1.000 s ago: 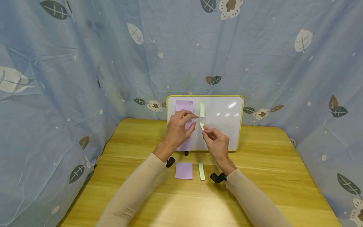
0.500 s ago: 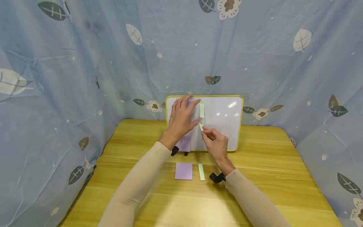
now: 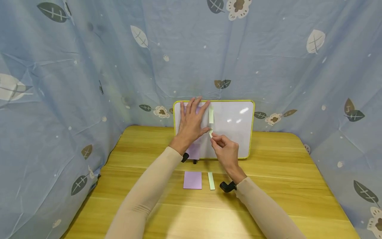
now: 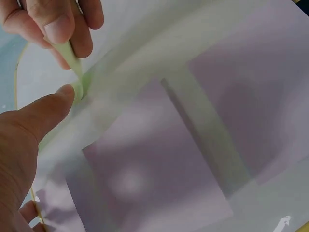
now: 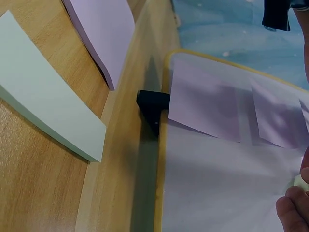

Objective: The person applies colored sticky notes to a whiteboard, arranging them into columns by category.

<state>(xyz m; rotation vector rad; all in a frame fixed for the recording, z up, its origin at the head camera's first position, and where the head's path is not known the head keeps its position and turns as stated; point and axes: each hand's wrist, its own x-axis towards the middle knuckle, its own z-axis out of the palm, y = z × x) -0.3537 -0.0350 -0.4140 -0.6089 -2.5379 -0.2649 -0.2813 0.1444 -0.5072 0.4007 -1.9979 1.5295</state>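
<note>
A whiteboard (image 3: 232,139) with a yellow rim stands on the table. My right hand (image 3: 227,151) pinches the lower end of a pale green sticky strip (image 4: 68,57), which is bent away from the board at this end. Against the strip's upper end rests the thumb of my left hand (image 3: 190,127), its other fingers spread up toward the board's top edge. Above it, another green strip (image 3: 211,115) sticks to the board. Purple sticky notes (image 4: 159,166) run in a column on the board's left side, partly covered by the left hand in the head view.
On the wooden table (image 3: 268,202) in front of the board lie a pad of purple sticky notes (image 3: 192,180) and a narrow green pad (image 3: 211,181). A black foot (image 5: 153,104) supports the board's lower edge. Patterned blue curtains (image 3: 179,49) surround the table.
My left hand has moved up over the purple notes and spread its fingers, and its thumb has come onto the green strip. The right hand keeps its pinch with little movement.
</note>
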